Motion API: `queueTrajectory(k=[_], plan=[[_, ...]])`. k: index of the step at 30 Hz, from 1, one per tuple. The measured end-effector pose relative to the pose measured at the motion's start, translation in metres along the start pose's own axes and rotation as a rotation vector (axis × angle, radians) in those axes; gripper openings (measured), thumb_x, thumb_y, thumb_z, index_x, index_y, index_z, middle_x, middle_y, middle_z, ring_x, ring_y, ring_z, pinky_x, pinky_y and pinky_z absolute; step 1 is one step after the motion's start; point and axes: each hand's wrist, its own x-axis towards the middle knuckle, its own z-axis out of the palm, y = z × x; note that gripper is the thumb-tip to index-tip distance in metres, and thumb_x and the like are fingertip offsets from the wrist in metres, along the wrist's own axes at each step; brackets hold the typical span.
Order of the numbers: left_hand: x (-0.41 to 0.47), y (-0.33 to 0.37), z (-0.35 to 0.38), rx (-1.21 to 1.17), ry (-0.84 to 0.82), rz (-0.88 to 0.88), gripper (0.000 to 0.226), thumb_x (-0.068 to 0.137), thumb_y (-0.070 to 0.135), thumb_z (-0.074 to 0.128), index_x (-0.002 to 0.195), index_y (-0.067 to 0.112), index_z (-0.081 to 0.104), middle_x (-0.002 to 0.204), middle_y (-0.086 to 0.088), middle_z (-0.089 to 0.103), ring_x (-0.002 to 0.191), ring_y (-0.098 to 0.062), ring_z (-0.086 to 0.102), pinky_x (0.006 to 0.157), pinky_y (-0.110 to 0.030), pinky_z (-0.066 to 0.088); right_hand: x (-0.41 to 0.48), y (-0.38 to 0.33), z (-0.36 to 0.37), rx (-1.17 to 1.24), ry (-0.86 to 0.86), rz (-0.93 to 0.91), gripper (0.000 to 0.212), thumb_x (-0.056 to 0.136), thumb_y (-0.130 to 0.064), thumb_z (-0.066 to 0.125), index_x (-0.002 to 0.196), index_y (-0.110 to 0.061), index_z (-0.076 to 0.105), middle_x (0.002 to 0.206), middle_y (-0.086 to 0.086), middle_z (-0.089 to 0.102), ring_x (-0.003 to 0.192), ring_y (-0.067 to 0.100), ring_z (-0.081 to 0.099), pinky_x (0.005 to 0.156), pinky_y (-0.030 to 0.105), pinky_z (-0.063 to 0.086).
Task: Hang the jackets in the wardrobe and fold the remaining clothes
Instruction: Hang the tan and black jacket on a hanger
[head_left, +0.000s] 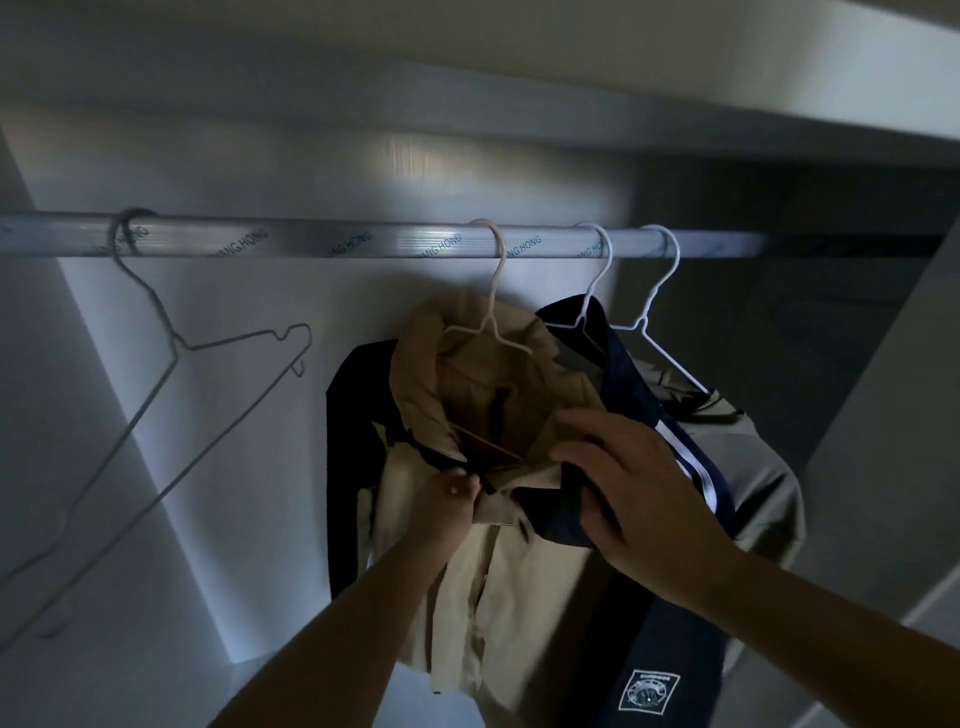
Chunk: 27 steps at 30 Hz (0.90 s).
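One silver metal rod, one bare grey wire hanger, three white wire hangers, three fabric jackets, two bare hands.

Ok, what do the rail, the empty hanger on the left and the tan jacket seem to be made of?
The rail: silvery metal, likely aluminium; fine lengthwise ridges, bright sheen, printed lettering. The empty hanger: thin grey wire, probably steel, dull; bent and twisted at the neck. The tan jacket: matte woven cloth, cotton or synthetic unclear; soft creases, no shine.
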Motion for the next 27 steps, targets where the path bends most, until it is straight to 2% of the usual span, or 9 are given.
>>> queueTrajectory(k=[3, 6, 10, 12, 15, 17, 21, 25, 27], plan=[[-0.007, 0.000, -0.011, 0.144, -0.074, 0.050, 0.028, 0.099, 0.007, 0.043, 0.118, -0.007, 0.058, 0.120, -0.024, 0.060, 0.110, -0.035, 0.057, 0.085, -0.027, 0.046, -0.020, -0.013, 0.006, 0.158, 0.175, 0.270, 0.039, 0.075, 0.001, 0.066, 0.109, -0.017, 0.057, 0.125, -0.004, 0.050, 0.113, 0.009, 0.047, 0.098, 0.034, 0.045], [-0.013, 0.005, -0.024, 0.133, -0.120, 0.026, 0.025, 0.099, 0.005, 0.042, 0.117, -0.005, 0.057, 0.105, -0.021, 0.062, 0.092, -0.030, 0.060, 0.070, -0.020, 0.048, -0.027, -0.023, 0.013, 0.136, 0.236, 0.361, 0.045, 0.073, 0.000, 0.067, 0.107, -0.024, 0.050, 0.120, -0.002, 0.053, 0.112, 0.009, 0.045, 0.101, 0.046, 0.042], [-0.018, 0.006, -0.036, 0.166, -0.148, 0.002, 0.022, 0.099, 0.006, 0.041, 0.096, 0.002, 0.062, 0.070, 0.000, 0.055, 0.060, -0.011, 0.051, 0.053, -0.014, 0.041, -0.042, -0.030, 0.026, -0.084, 0.132, 0.053, 0.031, 0.078, -0.015, 0.051, 0.108, -0.019, 0.051, 0.133, 0.004, 0.048, 0.130, 0.020, 0.042, 0.114, 0.057, 0.020], [-0.020, 0.008, -0.042, 0.129, -0.159, -0.039, 0.031, 0.099, 0.009, 0.040, 0.074, 0.008, 0.058, 0.060, 0.000, 0.053, 0.052, -0.007, 0.048, 0.044, -0.010, 0.037, -0.058, -0.026, 0.037, -0.143, -0.020, -0.040, 0.038, 0.073, -0.012, 0.061, 0.109, -0.018, 0.054, 0.132, 0.006, 0.051, 0.130, 0.024, 0.044, 0.113, 0.053, 0.028], [-0.018, 0.008, -0.050, 0.148, -0.208, -0.019, 0.037, 0.097, 0.018, 0.048, 0.063, 0.013, 0.060, 0.050, 0.004, 0.053, 0.043, -0.003, 0.048, 0.053, -0.016, 0.037, -0.069, -0.029, 0.059, -0.013, -0.268, 0.262, 0.038, 0.075, -0.017, 0.071, 0.113, -0.020, 0.063, 0.118, -0.001, 0.060, 0.112, 0.021, 0.059, 0.099, 0.034, 0.049], [-0.019, 0.008, -0.055, 0.164, -0.231, 0.016, 0.036, 0.097, 0.020, 0.051, 0.063, 0.015, 0.062, 0.047, 0.006, 0.052, 0.039, 0.003, 0.046, 0.050, -0.011, 0.036, -0.058, -0.045, 0.079, 0.046, -0.410, 0.475, 0.039, 0.084, -0.041, 0.062, 0.119, -0.024, 0.056, 0.115, -0.005, 0.056, 0.109, 0.014, 0.055, 0.094, 0.031, 0.046], [-0.021, 0.010, -0.060, 0.118, -0.212, 0.007, 0.036, 0.099, 0.021, 0.051, 0.066, 0.011, 0.062, 0.052, 0.002, 0.054, 0.045, -0.001, 0.051, 0.047, -0.009, 0.038, -0.027, -0.076, 0.122, 0.283, -0.260, 0.817, 0.066, 0.077, -0.064, 0.062, 0.129, -0.024, 0.050, 0.121, -0.002, 0.057, 0.116, 0.018, 0.052, 0.098, 0.039, 0.043], [-0.023, 0.017, -0.063, 0.087, -0.211, -0.003, 0.039, 0.097, 0.019, 0.053, 0.060, 0.010, 0.058, 0.058, -0.003, 0.055, 0.057, -0.011, 0.052, 0.062, -0.019, 0.043, -0.005, -0.078, 0.143, 0.283, -0.186, 0.932, 0.055, 0.084, -0.071, 0.040, 0.114, -0.027, 0.053, 0.110, -0.006, 0.060, 0.107, 0.016, 0.055, 0.091, 0.035, 0.043], [-0.026, 0.024, -0.065, 0.124, -0.250, -0.010, 0.041, 0.099, 0.021, 0.050, 0.060, 0.011, 0.058, 0.051, 0.002, 0.052, 0.049, -0.007, 0.048, 0.050, -0.015, 0.037, -0.001, -0.080, 0.147, 0.217, -0.204, 0.912, 0.050, 0.085, -0.067, 0.033, 0.104, -0.026, 0.054, 0.100, -0.005, 0.062, 0.099, 0.017, 0.058, 0.079, 0.029, 0.035]])
